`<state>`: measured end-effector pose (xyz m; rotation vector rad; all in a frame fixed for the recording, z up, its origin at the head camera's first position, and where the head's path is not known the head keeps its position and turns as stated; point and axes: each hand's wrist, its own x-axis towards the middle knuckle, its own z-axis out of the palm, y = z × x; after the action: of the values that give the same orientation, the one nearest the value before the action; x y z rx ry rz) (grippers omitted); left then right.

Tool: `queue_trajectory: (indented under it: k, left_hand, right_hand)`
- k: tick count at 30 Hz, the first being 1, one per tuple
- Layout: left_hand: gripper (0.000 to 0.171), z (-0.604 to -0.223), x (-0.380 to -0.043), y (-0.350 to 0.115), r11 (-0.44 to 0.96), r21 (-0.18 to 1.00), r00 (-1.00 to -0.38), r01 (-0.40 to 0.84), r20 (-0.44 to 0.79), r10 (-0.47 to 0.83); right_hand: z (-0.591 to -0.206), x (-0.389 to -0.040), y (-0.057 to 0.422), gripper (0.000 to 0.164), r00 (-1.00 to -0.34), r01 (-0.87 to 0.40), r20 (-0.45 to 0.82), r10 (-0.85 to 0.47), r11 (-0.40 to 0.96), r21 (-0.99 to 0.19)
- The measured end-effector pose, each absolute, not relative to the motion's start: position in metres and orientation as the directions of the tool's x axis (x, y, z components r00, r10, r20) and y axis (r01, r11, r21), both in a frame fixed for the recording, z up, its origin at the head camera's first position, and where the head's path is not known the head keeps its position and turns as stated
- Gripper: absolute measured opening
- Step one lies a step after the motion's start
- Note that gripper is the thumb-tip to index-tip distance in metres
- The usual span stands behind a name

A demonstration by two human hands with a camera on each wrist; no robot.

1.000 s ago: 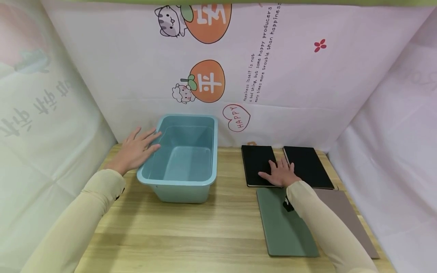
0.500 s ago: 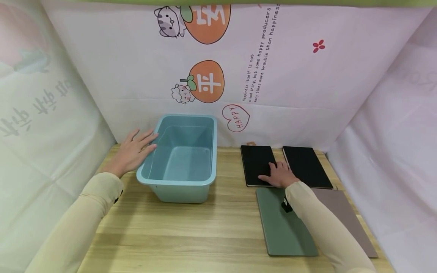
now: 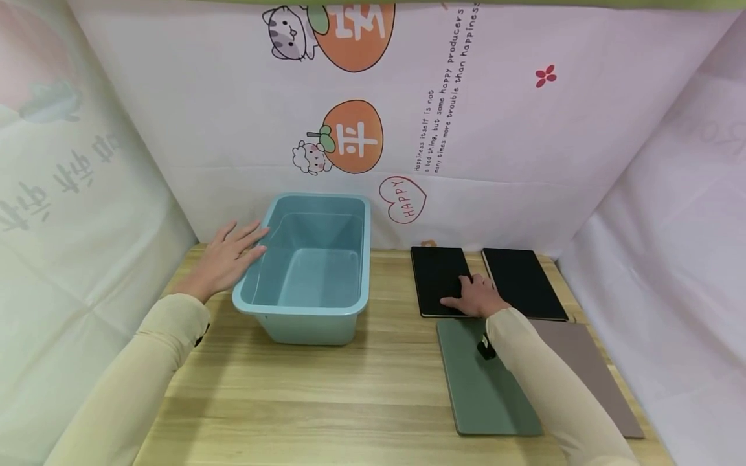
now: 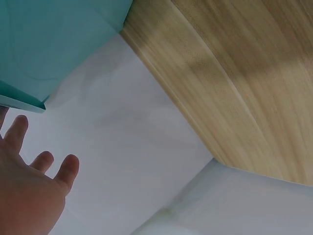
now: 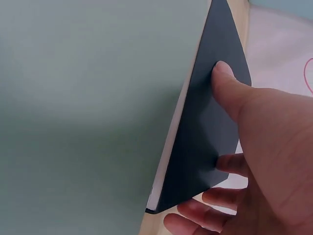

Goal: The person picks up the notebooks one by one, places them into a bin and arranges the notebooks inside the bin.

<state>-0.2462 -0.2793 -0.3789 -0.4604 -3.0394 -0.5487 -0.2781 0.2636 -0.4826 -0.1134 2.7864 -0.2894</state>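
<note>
In the head view my left hand (image 3: 224,259) lies along the left rim of a light blue plastic bin (image 3: 315,329), fingers spread across the edge. The left wrist view catches this hand (image 4: 36,181) beside the bin's wall (image 4: 54,39). My right hand (image 3: 478,298) is over the lower right corner of a black notebook (image 3: 438,272). Up close, the right hand's thumb and one fingertip touch the notebook's cover (image 5: 208,112), while the other fingers bend past its edge. A second black notebook (image 3: 524,281) lies just right of this hand.
A green notebook (image 3: 478,388) lies in front of the black ones, partly under the right forearm. Beside it is a greyish-brown notebook (image 3: 588,362), also partly covered by the arm. White printed cloth (image 3: 495,129) walls in the wooden table (image 3: 326,401) at back and sides.
The right hand's fingers, spread out a second ago, have drawn in and bent near the black notebook's right edge. The left hand has shifted slightly left on the rim. The bin and notebooks have stayed put.
</note>
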Motion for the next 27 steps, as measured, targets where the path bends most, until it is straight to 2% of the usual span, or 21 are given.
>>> queue_trajectory:
  k: [11,19,22,27]
  left_hand:
    - [0.059,-0.379,-0.244,-0.279,0.873,0.408,-0.961,0.266,0.037,0.275]
    - [0.058,-0.381,-0.245,-0.279,0.859,0.454,-0.968,0.236,0.036,0.247]
    - [0.058,-0.382,-0.245,-0.28,0.855,0.465,-0.969,0.231,0.031,0.245]
    - [0.059,-0.384,-0.244,-0.281,0.845,0.487,-0.97,0.221,0.022,0.241]
  right_hand:
    - [-0.48,-0.279,0.262,0.104,-0.931,0.031,-0.357,-0.07,0.963,-0.269]
    - [-0.476,-0.281,0.258,0.105,-0.926,0.074,-0.377,-0.02,0.969,-0.234]
    - [-0.476,-0.283,0.259,0.101,-0.928,0.085,-0.373,-0.009,0.968,-0.234]
    - [-0.478,-0.289,0.264,0.077,-0.927,0.121,-0.374,0.016,0.958,-0.26]
